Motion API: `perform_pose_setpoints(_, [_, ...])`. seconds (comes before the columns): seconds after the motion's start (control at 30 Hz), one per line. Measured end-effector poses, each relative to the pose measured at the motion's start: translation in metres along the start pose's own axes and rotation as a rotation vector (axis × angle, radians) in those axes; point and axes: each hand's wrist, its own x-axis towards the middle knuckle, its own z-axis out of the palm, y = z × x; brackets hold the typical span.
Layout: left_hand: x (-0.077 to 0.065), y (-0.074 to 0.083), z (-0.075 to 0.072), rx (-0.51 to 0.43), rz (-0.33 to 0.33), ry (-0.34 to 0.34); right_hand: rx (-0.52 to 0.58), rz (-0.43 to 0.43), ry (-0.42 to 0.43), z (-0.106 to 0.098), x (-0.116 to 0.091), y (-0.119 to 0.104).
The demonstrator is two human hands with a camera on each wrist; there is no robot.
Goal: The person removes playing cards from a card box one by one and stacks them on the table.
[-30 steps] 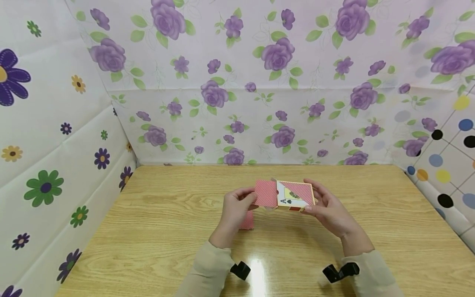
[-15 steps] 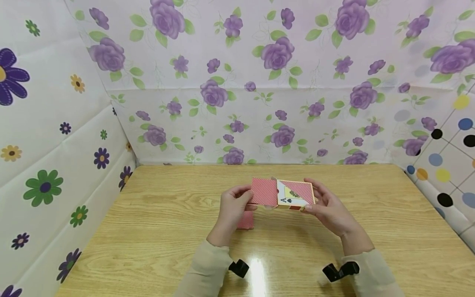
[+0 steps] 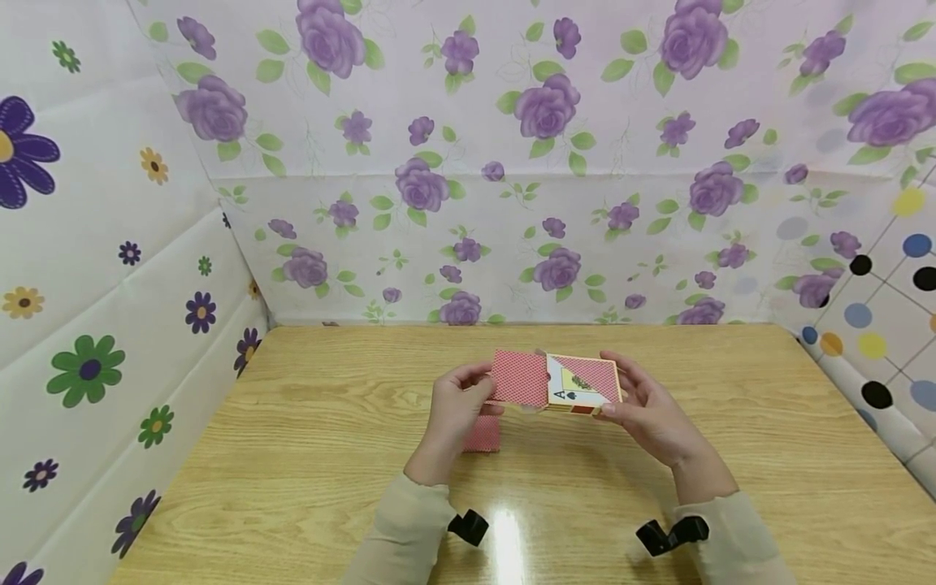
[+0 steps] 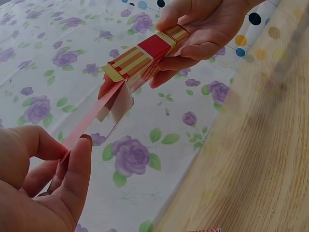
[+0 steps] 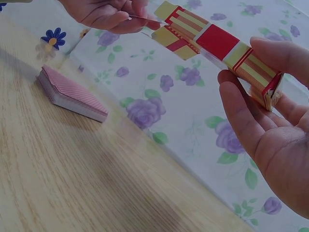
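Observation:
My right hand (image 3: pixel 654 418) grips a playing-card box (image 3: pixel 591 378) by its right end, thumb and fingers on its sides. The box is raised over the table, its ace of spades face turned up and its open end to the left. From that end sticks a red-backed playing card (image 3: pixel 521 379), and my left hand (image 3: pixel 455 413) pinches its outer edge between thumb and fingers. The card looks thin in the left wrist view; its other end is hidden in the box. A loose flap (image 4: pixel 119 104) hangs at the box's mouth. Below lies a squared stack of cards (image 5: pixel 72 94), backs up.
The wooden table (image 3: pixel 307 487) reaches back to a wall sheet with purple roses (image 3: pixel 559 268). A flowered sheet (image 3: pixel 168 325) stands at the left, a dotted one (image 3: pixel 877 349) at the right. Black wrist cameras sit on both sleeves.
My left hand has moved slightly left, and more of the card now shows outside the box. The right hand and the box have stayed nearly still.

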Motion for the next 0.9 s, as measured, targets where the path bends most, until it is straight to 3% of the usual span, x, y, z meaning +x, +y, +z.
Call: perform_pose_setpoints(0.9, [0.003,0.0024,-0.0069,-0.033,0.044,0.031,0.014,0.002,-0.01,-0.0036,-0.0006,0.0001])
